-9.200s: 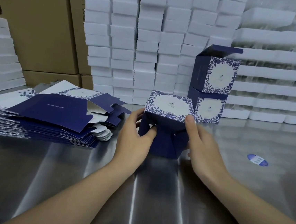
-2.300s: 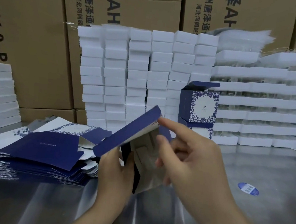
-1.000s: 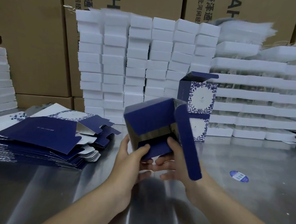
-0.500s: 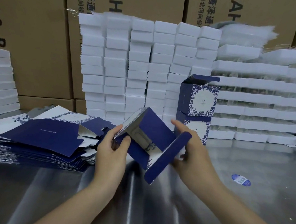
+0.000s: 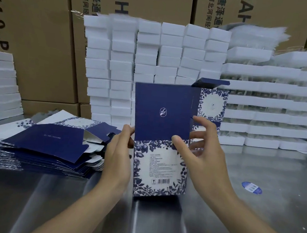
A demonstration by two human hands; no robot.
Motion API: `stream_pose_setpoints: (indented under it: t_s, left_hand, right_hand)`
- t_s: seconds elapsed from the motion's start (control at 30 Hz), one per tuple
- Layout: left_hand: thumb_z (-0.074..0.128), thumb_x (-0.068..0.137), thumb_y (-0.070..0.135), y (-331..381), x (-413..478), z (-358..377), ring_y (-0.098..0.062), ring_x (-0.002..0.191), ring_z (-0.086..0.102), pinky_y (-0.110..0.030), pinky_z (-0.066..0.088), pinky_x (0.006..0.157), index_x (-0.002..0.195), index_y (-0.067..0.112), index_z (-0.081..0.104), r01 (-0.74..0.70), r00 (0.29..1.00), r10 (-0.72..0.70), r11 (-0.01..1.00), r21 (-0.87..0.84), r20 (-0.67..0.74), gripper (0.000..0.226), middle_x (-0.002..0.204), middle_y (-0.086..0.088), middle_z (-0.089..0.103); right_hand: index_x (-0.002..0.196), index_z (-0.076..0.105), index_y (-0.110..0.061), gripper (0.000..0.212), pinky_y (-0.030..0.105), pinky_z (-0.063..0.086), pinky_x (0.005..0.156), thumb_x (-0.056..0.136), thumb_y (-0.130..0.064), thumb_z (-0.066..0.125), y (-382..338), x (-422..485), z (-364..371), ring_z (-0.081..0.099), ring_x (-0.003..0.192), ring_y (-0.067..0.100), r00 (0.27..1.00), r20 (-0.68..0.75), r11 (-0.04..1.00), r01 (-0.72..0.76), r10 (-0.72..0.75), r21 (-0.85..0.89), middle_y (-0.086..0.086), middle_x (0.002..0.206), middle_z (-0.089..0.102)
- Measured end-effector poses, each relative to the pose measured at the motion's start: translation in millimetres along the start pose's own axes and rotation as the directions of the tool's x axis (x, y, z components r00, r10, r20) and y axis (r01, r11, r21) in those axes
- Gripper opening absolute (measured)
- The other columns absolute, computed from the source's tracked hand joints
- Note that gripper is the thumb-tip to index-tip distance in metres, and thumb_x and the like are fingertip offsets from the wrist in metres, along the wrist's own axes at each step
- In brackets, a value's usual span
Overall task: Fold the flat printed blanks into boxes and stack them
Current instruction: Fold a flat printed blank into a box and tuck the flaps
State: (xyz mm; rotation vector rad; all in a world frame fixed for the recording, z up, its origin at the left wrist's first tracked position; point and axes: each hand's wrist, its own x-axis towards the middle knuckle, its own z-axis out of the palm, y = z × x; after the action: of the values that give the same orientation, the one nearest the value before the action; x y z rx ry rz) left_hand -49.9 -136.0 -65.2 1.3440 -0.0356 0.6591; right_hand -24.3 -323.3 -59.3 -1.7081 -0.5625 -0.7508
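Holding the open-lidded box (image 5: 160, 165) upright, left hand (image 5: 119, 156) and right hand (image 5: 205, 159) each pinch it.

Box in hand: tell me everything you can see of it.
The box is printed card, upright, its bottom edge at the steel table. The facing panel is white with a blue floral border, small print and a barcode. Above it the lid flap, plain navy with a small white emblem, stands open. The left hand grips its left side; the right hand pinches the fold at the right.
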Motion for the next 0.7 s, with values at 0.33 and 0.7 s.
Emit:
stream_pose_setpoints:
  t_s: [0.33, 0.7]
  left_hand:
    - [0.070, 0.095, 0.056, -11, -4, 3, 0.007, 0.105, 0.065, -0.037, 0.051, 0.107, 0.107, 0.051, 0.069, -0.066, 0.998, 0.062, 0.980, 0.186, 0.025, 0.012, 0.122, 0.011, 0.067]
    - [0.075, 0.096, 0.030, -6, -14, 1, -0.008, 0.123, 0.054, -0.014, 0.040, 0.098, 0.103, 0.037, 0.077, -0.488, 0.870, 0.440, 0.706, 0.514, 0.221, 0.010, 0.119, 0.022, 0.057]
  right_hand:
    - [0.121, 0.061, -0.051, 0.036, 0.043, 0.055, 0.094, 0.093, -0.069, 0.048, 14, -7, 4, 0.061, 0.113, 0.010, 0.994, 0.105, 0.959, 0.064, -0.036, -0.276, -0.028, 0.142, 0.035]
    - [0.106, 0.072, -0.040, 0.016, 0.018, 0.040, 0.108, 0.092, -0.037, 0.079, 13, -3, 2, 0.050, 0.133, -0.007, 0.970, 0.218, 0.982, 0.135, -0.103, -0.133, -0.015, 0.133, 0.054]
